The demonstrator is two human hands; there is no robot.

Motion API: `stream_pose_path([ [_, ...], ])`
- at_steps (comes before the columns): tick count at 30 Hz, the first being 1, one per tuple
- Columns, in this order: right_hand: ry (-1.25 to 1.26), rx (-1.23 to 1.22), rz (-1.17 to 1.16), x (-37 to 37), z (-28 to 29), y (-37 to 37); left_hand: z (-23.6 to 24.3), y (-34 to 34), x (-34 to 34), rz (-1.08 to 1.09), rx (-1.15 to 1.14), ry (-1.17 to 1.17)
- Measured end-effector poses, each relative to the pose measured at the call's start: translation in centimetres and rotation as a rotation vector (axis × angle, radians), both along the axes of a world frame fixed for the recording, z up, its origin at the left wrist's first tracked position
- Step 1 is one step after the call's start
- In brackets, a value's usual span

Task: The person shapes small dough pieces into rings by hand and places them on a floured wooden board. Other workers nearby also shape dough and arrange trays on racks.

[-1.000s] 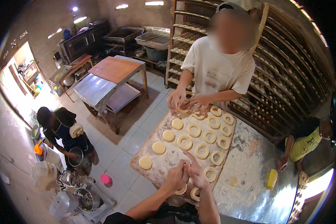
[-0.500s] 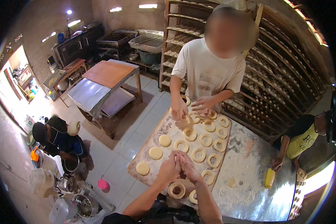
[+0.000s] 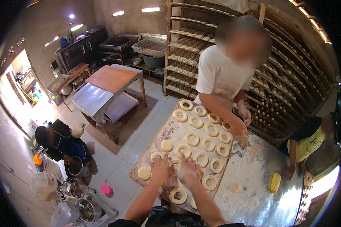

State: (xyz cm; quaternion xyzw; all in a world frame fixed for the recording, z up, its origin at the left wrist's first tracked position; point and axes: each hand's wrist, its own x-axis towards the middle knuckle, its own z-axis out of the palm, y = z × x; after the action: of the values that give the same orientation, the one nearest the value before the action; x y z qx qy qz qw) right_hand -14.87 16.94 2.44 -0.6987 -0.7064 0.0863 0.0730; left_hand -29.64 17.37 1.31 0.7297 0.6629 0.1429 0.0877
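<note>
Both my hands are low over the floured wooden board (image 3: 166, 130). My left hand (image 3: 161, 169) lies partly over a round dough piece, its fingers spread. Beside it, my right hand (image 3: 187, 171) has its fingers apart too. A pale dough ring (image 3: 174, 163) shows between them, partly covered by my fingers; I see no firm grip on it. Plain dough discs (image 3: 166, 145) lie at the board's left side. Several dough rings (image 3: 202, 160) are spread over the rest, one ring (image 3: 178, 196) close to my wrists.
A floury metal table (image 3: 250, 185) carries the board, a dough disc (image 3: 235, 188) and a yellow block (image 3: 275, 182). Across it, a co-worker (image 3: 225, 77) reaches onto the table before racks of dough. Another person stands at right; one crouches at left near mixers and buckets.
My hands have parted from being pressed together and come down over the board around a dough ring. The co-worker opposite has moved right, taking both hands off the rings.
</note>
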Motion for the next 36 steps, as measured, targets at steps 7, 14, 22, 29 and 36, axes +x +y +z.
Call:
stream_pose_path([
  [7,0.074,-0.153,-0.02,0.6,0.3,-0.7,-0.4,-0.1,1.1,0.098,-0.12,-0.091],
  [14,0.296,0.026,-0.399,17.7,0.4,-9.9,-0.4,-0.1,1.7,0.148,-0.055,0.007],
  [22,0.097,-0.117,-0.513,30.0,-4.7,-16.2,-0.4,-3.7,9.7,0.103,0.209,-0.04],
  [29,1.046,-0.127,-0.271,32.0,-0.7,-17.0,1.9,-12.9,26.7,-0.318,-0.395,-0.773],
  [36,1.392,-0.035,-0.168,34.3,2.3,-21.6,4.9,-15.9,29.9,-0.394,-0.532,-0.881],
])
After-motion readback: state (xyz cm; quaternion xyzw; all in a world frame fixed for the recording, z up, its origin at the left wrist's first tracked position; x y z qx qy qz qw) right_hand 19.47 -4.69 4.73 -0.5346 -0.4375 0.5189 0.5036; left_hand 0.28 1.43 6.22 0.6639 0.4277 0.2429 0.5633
